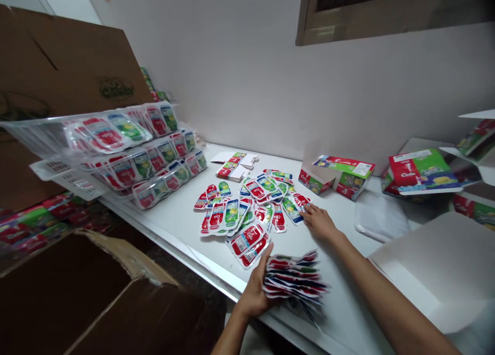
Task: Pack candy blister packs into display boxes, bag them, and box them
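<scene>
My left hand (pixel 255 288) is wrapped round a thick stack of candy sachets (pixel 296 277) near the table's front edge. The sachets stand in a layered bundle, slightly blurred, their red, green and white edges fanning to the right. Farther in, my right hand (pixel 319 222) reaches over the table with fingers stretched out. Its fingertips touch the right edge of a loose sachet (pixel 293 209) in the pile. That loose pile of sachets (pixel 232 215), printed with red cola and green lemon packs, spreads across the middle of the table, just beyond my left hand.
Strips of joined sachets (pixel 154 169) are stacked at the left. An open brown carton (pixel 96 293) stands below the table's left edge. Flattened printed boxes (pixel 234 166) lie at the back. Printed boxes (pixel 353 175) and a white open box (pixel 436 272) sit at the right.
</scene>
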